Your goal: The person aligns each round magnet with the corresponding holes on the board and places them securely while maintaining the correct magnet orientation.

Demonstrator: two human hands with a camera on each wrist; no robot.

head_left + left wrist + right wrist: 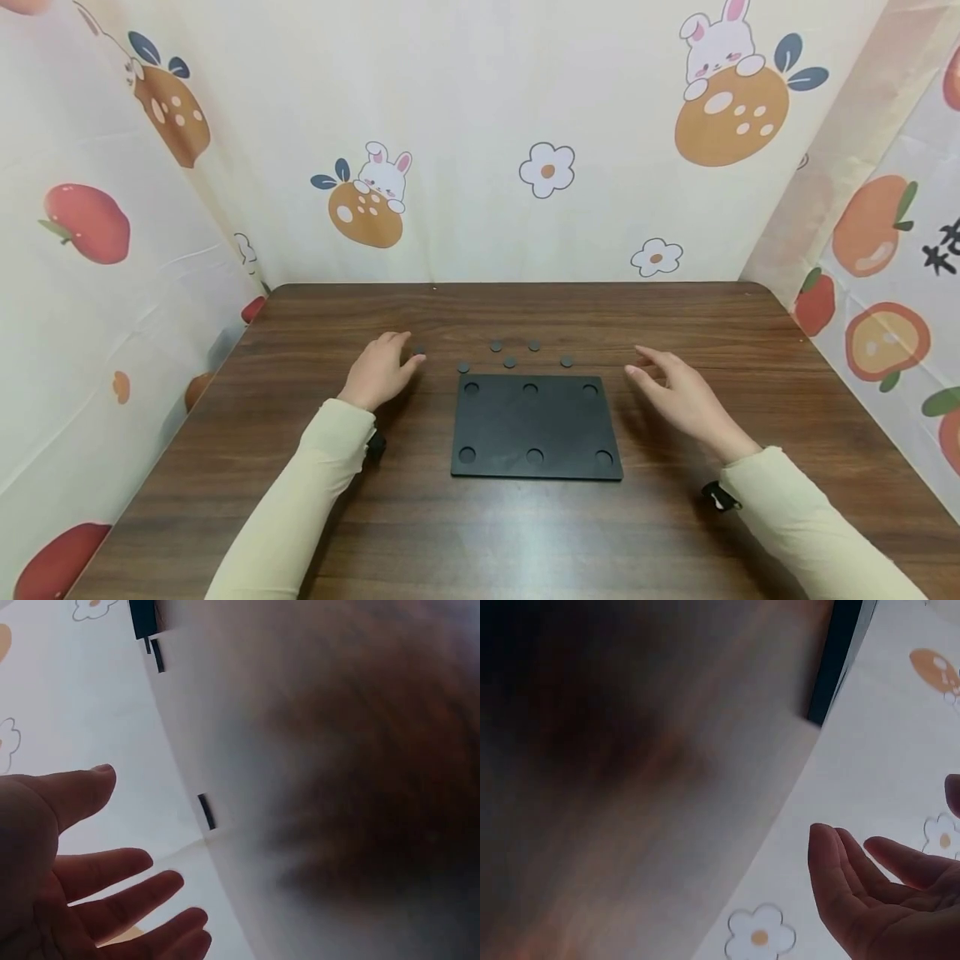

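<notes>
Head view: black board (536, 423) lengthwise left-to-right

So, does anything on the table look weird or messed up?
Nothing looks broken or spilled. The small dark discs lie scattered beyond the far edge of the black board, while its round hollows look empty, which seems a bit untidy.

Hands (378, 372) (684, 403) apart, fingers (135, 902) relaxed, forearms (296, 496) (806, 525) angled inward
</notes>
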